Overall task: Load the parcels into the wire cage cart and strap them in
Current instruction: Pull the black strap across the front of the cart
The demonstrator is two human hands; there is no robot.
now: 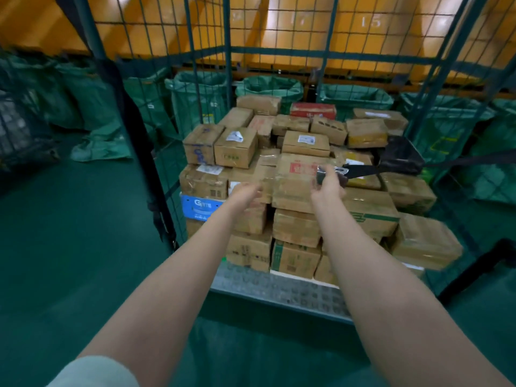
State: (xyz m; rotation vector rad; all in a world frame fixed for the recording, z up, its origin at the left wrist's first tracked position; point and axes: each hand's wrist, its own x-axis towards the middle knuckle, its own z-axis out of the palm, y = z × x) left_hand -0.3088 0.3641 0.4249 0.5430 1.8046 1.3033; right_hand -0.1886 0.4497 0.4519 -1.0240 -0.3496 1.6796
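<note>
Cardboard parcels (293, 174): stacked several layers high inside the wire cage cart (229, 51), from its near lip back to the far mesh. To us the loading looks done.
Right hand (328, 188): fingers curled round the metal buckle (332, 172) of the black strap (363, 170), which runs off to the cage's right side.
Left hand (245, 191): reaches over the near-left boxes, fingers stretched out and holding nothing. It is blurred.
Left strap (159, 213): hangs dark down the left post, well apart from the buckle.
Step in hand: strapping in, we judge.
How we do it well: carry the buckle level across the near face of the stack and keep the webbing flat and untwisted. We fetch the left strap with the free hand, join the two at mid-height, and tighten without crushing the boxes.
</note>
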